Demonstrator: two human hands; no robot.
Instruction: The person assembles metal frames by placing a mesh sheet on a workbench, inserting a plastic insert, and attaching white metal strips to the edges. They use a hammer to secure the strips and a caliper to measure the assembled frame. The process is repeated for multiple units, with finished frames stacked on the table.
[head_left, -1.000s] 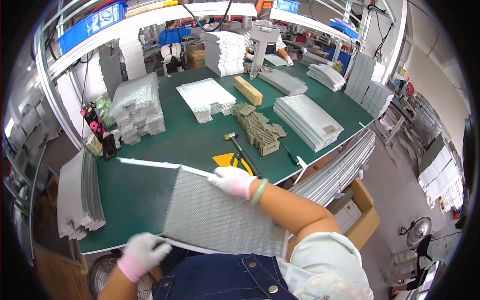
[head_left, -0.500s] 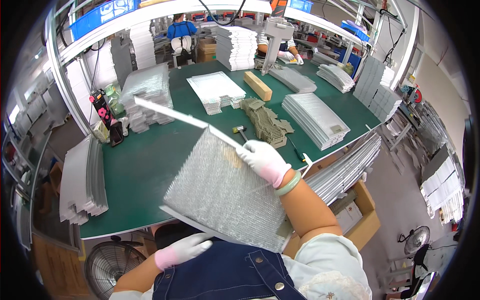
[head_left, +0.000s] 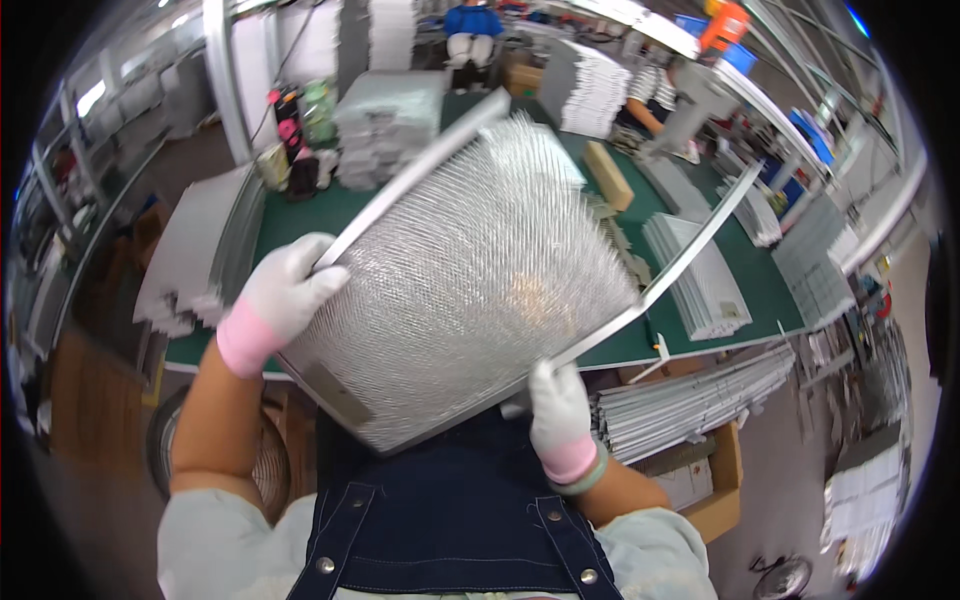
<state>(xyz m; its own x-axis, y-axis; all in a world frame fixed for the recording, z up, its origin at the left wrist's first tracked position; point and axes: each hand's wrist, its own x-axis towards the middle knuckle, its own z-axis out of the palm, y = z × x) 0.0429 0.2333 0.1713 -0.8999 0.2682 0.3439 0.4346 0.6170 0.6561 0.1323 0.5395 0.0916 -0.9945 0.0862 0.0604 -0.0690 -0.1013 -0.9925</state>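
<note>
A silver mesh filter panel point(head_left: 450, 290) is held tilted in front of my body, above the table's near edge. Along its upper left and lower right sides run pale metal frame strips. From the right corner a frame strip point(head_left: 705, 235) sticks out, bent up and away from the mesh. My left hand point(head_left: 285, 290), in a white glove with a pink cuff, grips the panel's left frame edge, thumb on top. My right hand point(head_left: 560, 415), gloved alike, is closed on the lower right frame edge. A flat grey plate point(head_left: 335, 393) shows at the panel's lower left.
The green table point(head_left: 285, 225) carries a stack of panels point(head_left: 205, 245) at left, a bubble-wrapped stack point(head_left: 390, 115) behind, a wooden block point(head_left: 608, 177) and another panel stack point(head_left: 700, 285) at right. Metal strips point(head_left: 690, 400) lie beside an open carton point(head_left: 725, 490). Co-workers sit beyond.
My left hand has risen from my lap to the panel's left edge. My right hand has moved down along the frame. The panel has turned and lifted, and the view has shifted.
</note>
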